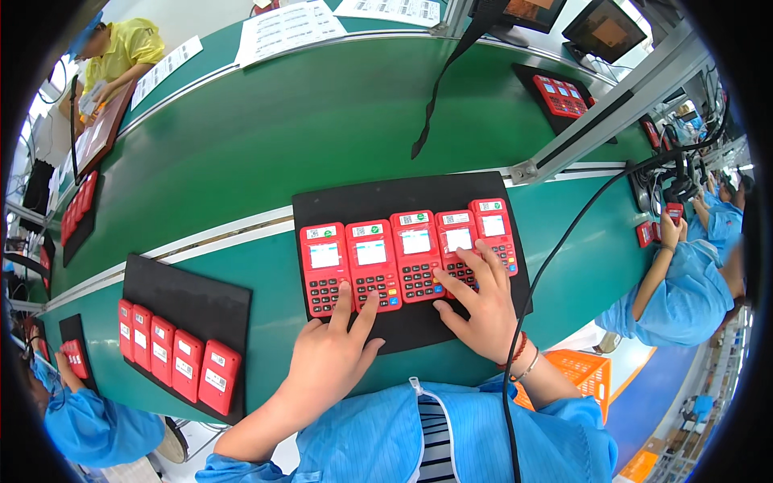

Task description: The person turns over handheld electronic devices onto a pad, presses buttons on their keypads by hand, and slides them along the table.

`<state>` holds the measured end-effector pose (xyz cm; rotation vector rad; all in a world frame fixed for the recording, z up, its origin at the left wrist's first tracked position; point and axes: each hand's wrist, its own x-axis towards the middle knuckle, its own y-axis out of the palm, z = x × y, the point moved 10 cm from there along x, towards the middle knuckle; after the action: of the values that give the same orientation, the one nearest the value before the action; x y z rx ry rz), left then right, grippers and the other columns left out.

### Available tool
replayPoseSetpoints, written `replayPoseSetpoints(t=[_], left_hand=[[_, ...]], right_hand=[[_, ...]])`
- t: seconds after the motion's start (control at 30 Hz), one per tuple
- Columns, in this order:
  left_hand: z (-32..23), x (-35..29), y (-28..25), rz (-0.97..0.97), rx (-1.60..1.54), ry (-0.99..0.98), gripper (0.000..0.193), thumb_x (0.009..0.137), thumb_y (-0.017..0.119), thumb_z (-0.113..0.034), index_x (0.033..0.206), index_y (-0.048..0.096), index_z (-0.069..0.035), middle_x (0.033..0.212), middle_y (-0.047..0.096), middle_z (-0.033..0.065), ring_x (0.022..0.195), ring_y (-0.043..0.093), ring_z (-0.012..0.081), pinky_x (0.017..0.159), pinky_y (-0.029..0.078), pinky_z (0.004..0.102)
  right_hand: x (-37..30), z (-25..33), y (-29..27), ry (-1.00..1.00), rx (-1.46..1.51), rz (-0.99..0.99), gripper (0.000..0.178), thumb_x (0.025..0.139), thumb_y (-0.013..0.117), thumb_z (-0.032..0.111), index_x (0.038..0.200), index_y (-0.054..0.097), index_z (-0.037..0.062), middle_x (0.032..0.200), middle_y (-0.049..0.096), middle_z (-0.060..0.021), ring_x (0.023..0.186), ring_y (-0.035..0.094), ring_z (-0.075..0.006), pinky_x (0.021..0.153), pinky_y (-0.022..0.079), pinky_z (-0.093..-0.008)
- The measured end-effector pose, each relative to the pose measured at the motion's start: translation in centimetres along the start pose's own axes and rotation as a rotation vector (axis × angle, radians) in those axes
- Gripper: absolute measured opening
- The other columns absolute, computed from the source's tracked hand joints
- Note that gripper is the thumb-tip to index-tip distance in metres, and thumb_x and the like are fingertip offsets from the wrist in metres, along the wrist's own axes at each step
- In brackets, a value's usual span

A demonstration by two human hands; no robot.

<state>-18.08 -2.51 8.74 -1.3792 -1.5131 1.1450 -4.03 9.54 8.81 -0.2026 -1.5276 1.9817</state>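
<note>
Several red card payment terminals stand side by side in a row, screens up and lit, on a black mat (378, 195) in front of me. My left hand (334, 354) holds nothing. Its stretched fingers reach the keypads of the leftmost terminal (324, 258) and the second terminal (371, 253). Over the right part of the row lies my right hand (485, 314), fingers spread and empty. One fingertip is at the keypad edge of the third terminal (415, 243); others cover much of the fourth terminal (457, 239) and part of the rightmost terminal (490, 224).
Left of me, a second black mat (241, 302) bears several red terminals (184, 365) lying face down. A black cable (555, 249) hangs past my right wrist. Beyond are a green conveyor belt (322, 121), a metal post (620, 105) and a dangling black strap (435, 101). Co-workers sit both sides.
</note>
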Motion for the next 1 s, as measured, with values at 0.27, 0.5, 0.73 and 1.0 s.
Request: replayPoseSetpoints(t=[0.27,0.5,0.73,1.0], left_hand=[[0.9,-1.0,-0.5,-0.083,-0.121,0.031,0.059,0.086,0.079,-0.027,0.139,0.061,-0.009,0.146,0.054,0.0276,0.076,0.072,0.0293,0.073,0.058,0.0363],[1.2,-0.9,-0.2,-0.085,-0.160,0.007,0.062,0.084,0.082,-0.023,0.141,0.060,-0.009,0.146,0.056,0.0225,0.080,0.072,0.0324,0.079,0.059,0.0388],[7.3,-2.8,-2.6,-0.333,-0.387,-0.211,0.064,0.086,0.080,-0.013,0.145,0.055,-0.003,0.136,0.055,0.0195,0.114,0.062,0.0301,0.095,0.053,0.0384],[10.7,-3.0,2.1,-0.225,-0.827,-0.452,0.073,0.089,0.081,-0.023,0.151,0.049,-0.003,0.129,0.058,0.0184,0.097,0.065,0.0227,0.087,0.055,0.0352]], right_hand=[[1.7,4.0,2.2,-0.119,0.133,0.058,0.055,0.077,0.084,0.020,0.130,0.071,0.0230,0.150,0.047,-0.0161,0.142,0.038,-0.0442,0.114,0.036,-0.0596],[1.9,3.7,2.5,-0.130,0.106,0.063,0.050,0.080,0.082,0.021,0.129,0.072,0.0237,0.151,0.046,-0.0157,0.144,0.037,-0.0441,0.114,0.035,-0.0604],[0.4,-5.0,-5.0,0.083,0.048,-0.312,0.037,0.084,0.079,0.014,0.119,0.072,0.0072,0.134,0.060,-0.0184,0.129,0.051,-0.0425,0.111,0.040,-0.0540],[-4.2,-16.1,-1.5,0.604,0.393,-0.269,0.051,0.092,0.078,0.028,0.133,0.066,0.0000,0.116,0.070,-0.0181,0.096,0.067,-0.0224,0.084,0.054,-0.0338]])
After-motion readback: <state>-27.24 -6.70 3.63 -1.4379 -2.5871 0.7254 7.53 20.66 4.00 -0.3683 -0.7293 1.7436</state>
